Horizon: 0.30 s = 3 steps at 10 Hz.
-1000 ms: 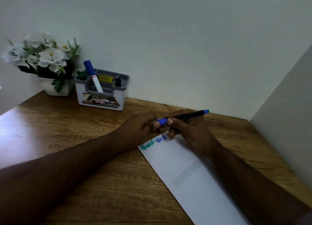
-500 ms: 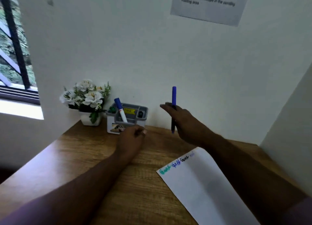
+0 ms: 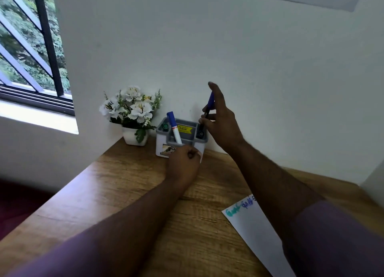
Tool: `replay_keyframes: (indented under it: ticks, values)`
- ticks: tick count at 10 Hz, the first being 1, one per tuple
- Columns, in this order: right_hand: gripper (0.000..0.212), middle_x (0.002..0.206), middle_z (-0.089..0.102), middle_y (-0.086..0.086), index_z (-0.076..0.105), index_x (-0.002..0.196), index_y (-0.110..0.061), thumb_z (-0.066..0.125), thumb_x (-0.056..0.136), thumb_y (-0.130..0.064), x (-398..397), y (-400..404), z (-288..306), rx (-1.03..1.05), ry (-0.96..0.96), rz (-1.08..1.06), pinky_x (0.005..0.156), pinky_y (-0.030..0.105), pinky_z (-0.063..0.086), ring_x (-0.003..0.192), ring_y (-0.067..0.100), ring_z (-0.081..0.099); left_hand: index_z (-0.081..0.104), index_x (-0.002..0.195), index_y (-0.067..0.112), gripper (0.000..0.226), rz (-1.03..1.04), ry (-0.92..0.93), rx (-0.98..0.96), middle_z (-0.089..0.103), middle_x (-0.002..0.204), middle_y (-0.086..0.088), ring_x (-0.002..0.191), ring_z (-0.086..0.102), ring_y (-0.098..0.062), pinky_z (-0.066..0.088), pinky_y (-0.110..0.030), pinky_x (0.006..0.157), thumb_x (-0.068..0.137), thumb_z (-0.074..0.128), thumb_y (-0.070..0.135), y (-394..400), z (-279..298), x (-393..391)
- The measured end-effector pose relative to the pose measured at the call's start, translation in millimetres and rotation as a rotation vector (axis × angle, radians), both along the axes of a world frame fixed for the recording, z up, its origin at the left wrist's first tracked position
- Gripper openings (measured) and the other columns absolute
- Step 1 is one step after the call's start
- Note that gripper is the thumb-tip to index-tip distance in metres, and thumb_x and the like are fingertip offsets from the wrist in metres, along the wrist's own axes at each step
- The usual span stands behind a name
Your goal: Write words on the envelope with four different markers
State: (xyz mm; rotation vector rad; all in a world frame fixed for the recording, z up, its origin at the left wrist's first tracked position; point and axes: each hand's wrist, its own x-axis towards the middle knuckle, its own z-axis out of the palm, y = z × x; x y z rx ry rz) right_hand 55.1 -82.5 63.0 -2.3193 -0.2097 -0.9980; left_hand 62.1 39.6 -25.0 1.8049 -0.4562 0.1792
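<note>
Marker [image 3: 210, 104] pinched upright in right hand [image 3: 222, 121] just above holder [image 3: 182, 139], left hand [image 3: 184, 164] fisted against its front, envelope [image 3: 253, 235] well back on counter [image 3: 128, 183].

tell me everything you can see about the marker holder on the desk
The marker holder is a small white plastic box with a grey compartmented top and a yellow price sticker inside. It stands upright on the wooden desk against the wall, beside the flower pot. A blue-capped white marker leans in it; the left hand covers its front.
</note>
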Motion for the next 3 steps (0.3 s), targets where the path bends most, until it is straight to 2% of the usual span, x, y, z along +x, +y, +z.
replay_keyframes:
  ticks: [1,2,3]
  values:
    - [0.057,0.131,0.048,0.005,0.040,0.135,-0.013,0.057,0.086,0.011,0.5,-1.3,-19.3,-0.027,-0.009,0.007,0.086,0.032,0.055,0.103,0.026,0.062,0.070,0.089,0.009,0.010,0.004,0.005,-0.020,0.070,0.087,-0.009,0.081,0.059,-0.014,0.043,-0.024,0.084,0.084,0.062,0.015,-0.8,1.2,-1.7]
    - [0.031,0.128,0.052,0.008,0.048,0.125,-0.008,0.050,0.094,0.001,-6.5,-7.4,-29.5,-0.076,0.010,0.052,0.092,0.037,0.052,0.108,0.022,0.058,0.069,0.088,0.009,0.010,0.009,-0.011,-0.011,0.069,0.086,-0.010,0.080,0.057,-0.014,0.038,-0.021,0.082,0.084,0.061,0.014,-1.9,0.9,-1.9]
    - [0.026,0.128,0.055,-0.002,0.047,0.127,-0.015,0.041,0.102,-0.013,-17.6,-3.6,-31.5,-0.010,0.080,0.089,0.093,0.017,0.045,0.113,0.003,0.052,0.069,0.086,0.008,0.010,0.011,-0.005,-0.019,0.069,0.083,-0.011,0.081,0.059,-0.017,0.038,-0.021,0.082,0.084,0.061,0.014,-0.7,1.6,-2.3]
